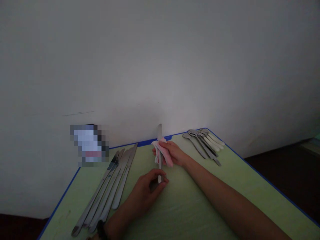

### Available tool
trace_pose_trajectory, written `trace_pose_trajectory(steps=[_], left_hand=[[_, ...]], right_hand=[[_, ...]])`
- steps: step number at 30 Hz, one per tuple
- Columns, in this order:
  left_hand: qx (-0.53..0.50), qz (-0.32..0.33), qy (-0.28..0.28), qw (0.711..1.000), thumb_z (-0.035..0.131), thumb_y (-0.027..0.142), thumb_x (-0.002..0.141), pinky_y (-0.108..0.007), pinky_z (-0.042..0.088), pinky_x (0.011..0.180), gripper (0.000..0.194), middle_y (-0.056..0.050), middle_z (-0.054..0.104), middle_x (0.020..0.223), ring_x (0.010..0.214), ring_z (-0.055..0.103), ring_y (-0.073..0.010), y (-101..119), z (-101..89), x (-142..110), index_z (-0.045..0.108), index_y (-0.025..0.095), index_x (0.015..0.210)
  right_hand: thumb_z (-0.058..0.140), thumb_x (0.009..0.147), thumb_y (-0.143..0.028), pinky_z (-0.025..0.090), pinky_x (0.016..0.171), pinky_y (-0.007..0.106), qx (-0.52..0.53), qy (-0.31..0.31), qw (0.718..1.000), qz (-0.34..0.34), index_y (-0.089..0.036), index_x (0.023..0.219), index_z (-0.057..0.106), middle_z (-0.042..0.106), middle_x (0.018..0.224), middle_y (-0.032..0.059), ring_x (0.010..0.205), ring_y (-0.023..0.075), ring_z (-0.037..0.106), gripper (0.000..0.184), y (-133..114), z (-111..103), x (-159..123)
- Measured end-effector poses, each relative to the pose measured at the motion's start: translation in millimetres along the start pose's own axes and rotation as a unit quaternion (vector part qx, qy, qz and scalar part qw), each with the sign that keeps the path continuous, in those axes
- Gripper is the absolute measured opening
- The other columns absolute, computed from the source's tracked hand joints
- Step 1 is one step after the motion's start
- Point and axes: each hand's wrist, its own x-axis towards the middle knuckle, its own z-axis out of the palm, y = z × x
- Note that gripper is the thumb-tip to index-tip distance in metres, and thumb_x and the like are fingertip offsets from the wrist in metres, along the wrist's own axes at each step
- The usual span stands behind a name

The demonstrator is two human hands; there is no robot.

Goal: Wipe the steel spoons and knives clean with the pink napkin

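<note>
L hand (150, 186) pinches knife (160, 173) handle; R hand (173, 152) grips pink cloth (166, 156) round blade. Table edge (155, 140) at 12, knives (112, 190) at 8–9.

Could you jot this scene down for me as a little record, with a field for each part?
Left hand: at the handle end of a table knife
Right hand: holds a pink-and-white cloth around the knife's middle
Left side: several metal knives, handles toward the person
Right side: spoons and white-handled cutlery
Far left corner: pixelated object, unidentifiable
Surface: green table, blue edge
Behind: plain pale wall
</note>
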Motion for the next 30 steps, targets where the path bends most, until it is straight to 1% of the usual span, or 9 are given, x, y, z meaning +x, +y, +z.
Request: trace_pose_trajectory(steps=[5, 8, 12, 14, 16, 20, 24, 27, 30], left_hand=[[-0.059, -0.011, 0.003, 0.998, 0.052, 0.030, 0.089, -0.024, 0.042, 0.065, 0.019, -0.004, 0.068, 0.090, 0.070, 0.057, -0.0143, -2.5, 0.2, -0.3, 0.053, 0.019, 0.103], [-0.124, -0.007, 0.015, 0.992, 0.050, 0.030, 0.090, -0.028, 0.045, 0.078, 0.030, -0.005, 0.068, 0.095, 0.082, 0.061, -0.0162, -6.8, 1.2, -0.6, 0.043, 0.019, 0.117], [-0.176, -0.017, 0.062, 0.982, 0.046, 0.033, 0.092, -0.032, 0.047, 0.081, 0.051, -0.006, 0.068, 0.102, 0.073, 0.063, -0.0143, -13.0, 2.4, 2.2, 0.023, 0.020, 0.136], [-0.182, -0.031, 0.079, 0.980, 0.045, 0.035, 0.093, -0.033, 0.048, 0.080, 0.052, -0.007, 0.068, 0.104, 0.072, 0.065, -0.0147, -13.6, 2.0, 4.5, 0.023, 0.019, 0.137], [-0.175, -0.041, 0.081, 0.980, 0.045, 0.036, 0.092, -0.033, 0.049, 0.079, 0.046, -0.008, 0.069, 0.103, 0.073, 0.066, -0.0158, -12.3, 0.9, 6.4, 0.033, 0.016, 0.132], [-0.147, -0.051, 0.050, 0.987, 0.045, 0.037, 0.091, -0.030, 0.049, 0.077, 0.030, -0.008, 0.071, 0.093, 0.078, 0.067, -0.0186, -7.5, -1.8, 7.2, 0.052, 0.015, 0.109], [-0.122, -0.049, 0.044, 0.990, 0.044, 0.038, 0.090, -0.028, 0.049, 0.074, 0.025, -0.006, 0.072, 0.082, 0.076, 0.066, -0.0187, -4.5, -3.2, 5.8, 0.057, 0.017, 0.096], [-0.091, -0.051, 0.049, 0.993, 0.044, 0.039, 0.090, -0.026, 0.047, 0.066, 0.026, -0.003, 0.069, 0.072, 0.066, 0.063, -0.0172, -2.5, -3.8, 5.3, 0.059, 0.018, 0.084], [-0.061, -0.078, 0.060, 0.993, 0.046, 0.041, 0.088, -0.024, 0.043, 0.057, 0.029, -0.001, 0.065, 0.063, 0.056, 0.058, -0.0159, 0.7, -4.3, 5.4, 0.057, 0.019, 0.072]], right_hand=[[0.050, 0.088, -0.027, 0.051, 0.051, 0.025, 0.015, 0.029, 0.999, 0.004, -0.010, 0.081, 0.067, 0.070, 0.069, 0.0081, 0.058, 0.0151, 0.064, 0.025, -3.6, 2.8, -0.9], [0.044, 0.090, -0.028, 0.051, 0.051, 0.026, 0.042, 0.036, 0.998, 0.012, -0.010, 0.080, 0.066, 0.068, 0.066, 0.0074, 0.056, 0.0149, 0.063, 0.030, -5.4, 2.2, -1.4], [0.049, 0.087, -0.035, 0.051, 0.056, 0.027, 0.037, 0.007, 0.999, -0.008, -0.010, 0.079, 0.066, 0.068, 0.067, 0.0082, 0.060, 0.0156, 0.063, 0.031, -4.1, 0.8, -1.8], [0.058, 0.082, -0.041, 0.050, 0.057, 0.026, 0.015, -0.011, 0.999, -0.030, -0.011, 0.079, 0.066, 0.068, 0.067, 0.0073, 0.060, 0.0156, 0.062, 0.031, -2.4, 0.7, -1.9], [0.065, 0.075, -0.046, 0.047, 0.056, 0.025, -0.011, -0.008, 0.999, -0.049, -0.013, 0.077, 0.065, 0.066, 0.062, 0.0041, 0.057, 0.0140, 0.058, 0.033, -0.5, 0.7, -1.5], [0.074, 0.063, -0.053, 0.040, 0.051, 0.024, -0.054, 0.036, 0.995, -0.075, -0.015, 0.068, 0.061, 0.058, 0.053, -0.0015, 0.050, 0.0104, 0.050, 0.041, 4.2, -1.0, 1.3], [0.071, 0.061, -0.061, 0.035, 0.051, 0.024, -0.111, 0.018, 0.992, -0.062, -0.014, 0.066, 0.059, 0.058, 0.056, -0.0009, 0.051, 0.0097, 0.048, 0.048, 7.6, -4.4, 3.7], [0.071, 0.058, -0.063, 0.035, 0.053, 0.024, -0.155, -0.011, 0.986, -0.064, -0.013, 0.064, 0.058, 0.057, 0.058, -0.0013, 0.053, 0.0090, 0.047, 0.052, 6.8, -5.7, 2.5], [0.072, 0.057, -0.063, 0.033, 0.053, 0.023, -0.195, -0.030, 0.978, -0.067, -0.013, 0.062, 0.058, 0.055, 0.056, -0.0026, 0.052, 0.0082, 0.044, 0.051, 4.3, -5.1, -0.2]])
